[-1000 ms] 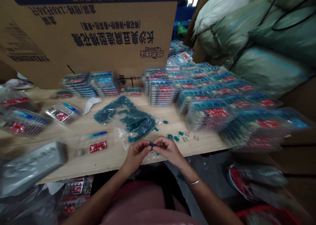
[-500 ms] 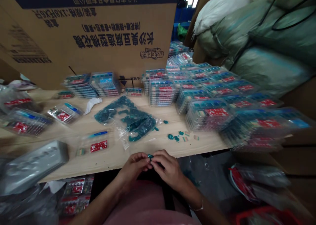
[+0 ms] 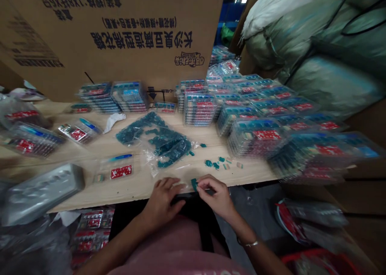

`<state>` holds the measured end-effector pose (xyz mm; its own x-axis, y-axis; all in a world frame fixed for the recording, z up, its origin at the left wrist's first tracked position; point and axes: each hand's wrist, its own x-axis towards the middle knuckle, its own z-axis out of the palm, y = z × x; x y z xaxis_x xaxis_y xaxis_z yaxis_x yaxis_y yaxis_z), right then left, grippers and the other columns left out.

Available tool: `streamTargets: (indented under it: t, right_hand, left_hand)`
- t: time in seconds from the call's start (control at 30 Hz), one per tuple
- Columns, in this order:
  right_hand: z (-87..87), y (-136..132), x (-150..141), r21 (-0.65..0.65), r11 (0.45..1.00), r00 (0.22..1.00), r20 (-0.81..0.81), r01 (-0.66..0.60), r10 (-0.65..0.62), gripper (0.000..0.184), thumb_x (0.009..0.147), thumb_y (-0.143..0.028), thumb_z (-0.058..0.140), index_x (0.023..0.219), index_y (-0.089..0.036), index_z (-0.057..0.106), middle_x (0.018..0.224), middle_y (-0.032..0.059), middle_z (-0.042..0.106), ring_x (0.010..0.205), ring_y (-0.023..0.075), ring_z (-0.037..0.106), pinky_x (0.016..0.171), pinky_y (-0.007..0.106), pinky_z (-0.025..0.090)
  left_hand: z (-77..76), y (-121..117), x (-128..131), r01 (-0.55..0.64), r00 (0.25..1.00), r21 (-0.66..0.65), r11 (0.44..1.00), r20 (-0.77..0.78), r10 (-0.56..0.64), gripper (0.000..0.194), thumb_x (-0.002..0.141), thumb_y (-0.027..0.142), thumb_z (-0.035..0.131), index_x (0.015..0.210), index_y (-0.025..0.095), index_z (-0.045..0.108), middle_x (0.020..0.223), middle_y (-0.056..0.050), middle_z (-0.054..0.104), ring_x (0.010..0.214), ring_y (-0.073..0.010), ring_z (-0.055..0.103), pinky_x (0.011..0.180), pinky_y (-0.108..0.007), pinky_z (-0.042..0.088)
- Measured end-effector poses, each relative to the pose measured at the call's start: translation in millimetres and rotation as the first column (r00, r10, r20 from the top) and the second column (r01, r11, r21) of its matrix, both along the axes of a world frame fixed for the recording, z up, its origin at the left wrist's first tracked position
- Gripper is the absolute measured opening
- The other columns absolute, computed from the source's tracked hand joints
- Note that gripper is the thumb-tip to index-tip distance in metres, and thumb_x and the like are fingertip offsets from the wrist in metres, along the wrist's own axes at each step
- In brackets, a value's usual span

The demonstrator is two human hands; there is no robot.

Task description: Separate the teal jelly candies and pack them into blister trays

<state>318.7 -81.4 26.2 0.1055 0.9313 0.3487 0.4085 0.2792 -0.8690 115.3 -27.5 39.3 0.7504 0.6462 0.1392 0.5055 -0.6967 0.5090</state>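
Note:
Between the thumb and fingers of my right hand (image 3: 215, 195) is a small dark-teal piece (image 3: 194, 183), held at the table's front edge. My left hand (image 3: 163, 198) hovers just left of it, fingers apart and thumb out, with nothing in it. Beyond both hands lies a clear plastic bag (image 3: 150, 162) with many teal pieces (image 3: 171, 144) in and around it. A few loose teal pieces (image 3: 208, 163) and small pale striped pieces (image 3: 239, 165) are scattered to the right. An opened-out clear blister tray (image 3: 102, 165) at left holds a red packet (image 3: 121, 171) and a blue stick (image 3: 122, 157).
Stacks of filled clear packs (image 3: 256, 138) cover the table's right side. More stacks (image 3: 129, 96) stand by a big cardboard box (image 3: 120, 66) at the back. A grey moulded tray (image 3: 45, 194) sits front left. Large sacks (image 3: 337, 82) fill the right background.
My hands, together on a teal piece before, have come apart. The left has moved left and opened; the right has shifted right and still pinches a teal piece. The view has tilted slightly.

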Motion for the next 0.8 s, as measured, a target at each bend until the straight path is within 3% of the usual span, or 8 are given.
streamTargets:
  t: [0.1,0.2,0.4,0.47,0.57,0.63,0.73,0.8]
  right_hand:
    - [3.5,14,7,0.065,0.988,0.951,0.285,-0.143,0.119,0.014,0.088,-0.017,0.05,0.082,-0.021,0.062,0.085,0.0055,0.066,0.081,0.0165,0.061,0.073,0.029,0.048]
    - [2.8,26,5,0.034,0.949,0.833,0.49,-0.315,0.259,0.017,0.091,-0.019,0.049,0.084,-0.021,0.064,0.083,0.0051,0.068,0.079,0.0174,0.061,0.076,0.032,0.047]
    - [-0.6,28,-2,-0.012,0.946,0.799,0.533,-0.323,0.28,0.009,0.087,-0.019,0.055,0.084,-0.021,0.064,0.082,0.0038,0.068,0.08,0.0172,0.061,0.078,0.032,0.046]
    - [1.0,35,6,-0.008,0.945,0.828,0.478,-0.328,0.292,0.007,0.086,-0.018,0.057,0.086,-0.021,0.064,0.088,0.0035,0.068,0.084,0.0167,0.062,0.08,0.031,0.046]
    - [3.5,62,31,0.047,0.99,0.924,0.368,-0.133,0.107,0.014,0.087,-0.014,0.051,0.091,-0.021,0.063,0.094,0.0046,0.066,0.09,0.0157,0.061,0.08,0.027,0.047]
    - [4.2,87,51,0.048,0.997,0.909,0.409,0.064,-0.078,0.021,0.084,-0.008,0.049,0.093,-0.019,0.064,0.096,0.0059,0.065,0.092,0.017,0.061,0.081,0.029,0.047]
    - [4.3,117,71,-0.027,0.986,0.829,0.545,0.164,-0.123,0.025,0.076,-0.004,0.053,0.092,-0.018,0.065,0.094,0.007,0.065,0.091,0.0194,0.061,0.081,0.031,0.047]
    - [4.3,121,75,-0.048,0.985,0.841,0.527,0.168,-0.117,0.025,0.074,-0.005,0.054,0.092,-0.018,0.066,0.09,0.0064,0.066,0.083,0.0185,0.061,0.077,0.031,0.048]
  left_hand:
    - [-15.2,14,-8,-0.081,0.996,0.081,0.993,-0.04,0.084,0.041,0.071,0.033,0.068,0.109,0.019,0.061,0.118,-0.014,0.059,0.11,-0.0313,0.05,0.092,-0.051,0.039]
    - [-24.1,24,-11,0.006,0.999,0.084,0.996,-0.038,-0.003,0.037,0.074,0.035,0.065,0.108,0.02,0.061,0.119,-0.012,0.059,0.11,-0.0289,0.05,0.093,-0.048,0.038]
    - [-27.9,27,-13,0.061,0.998,0.116,0.991,-0.003,-0.061,0.035,0.079,0.036,0.06,0.111,0.022,0.059,0.121,-0.01,0.057,0.112,-0.0276,0.049,0.096,-0.047,0.037]
    - [-28.3,27,-14,0.068,0.998,0.125,0.99,0.003,-0.069,0.035,0.08,0.036,0.06,0.112,0.023,0.059,0.121,-0.01,0.057,0.111,-0.0276,0.049,0.095,-0.047,0.037]
    - [-28.1,29,-12,0.078,0.997,0.135,0.988,0.007,-0.079,0.035,0.08,0.036,0.059,0.112,0.023,0.058,0.121,-0.01,0.057,0.112,-0.0277,0.049,0.095,-0.047,0.038]
    - [-27.7,30,-10,0.084,0.996,0.143,0.986,0.006,-0.086,0.034,0.081,0.035,0.059,0.113,0.023,0.058,0.122,-0.01,0.057,0.113,-0.0276,0.049,0.095,-0.047,0.038]
    - [-28.8,32,-8,0.086,0.996,0.162,0.983,0.007,-0.088,0.034,0.082,0.034,0.057,0.113,0.021,0.058,0.123,-0.011,0.057,0.113,-0.0272,0.05,0.096,-0.048,0.039]
    - [-31.5,31,-9,0.076,0.997,0.19,0.979,0.012,-0.08,0.033,0.084,0.033,0.055,0.115,0.021,0.057,0.124,-0.011,0.057,0.116,-0.0272,0.049,0.098,-0.048,0.039]
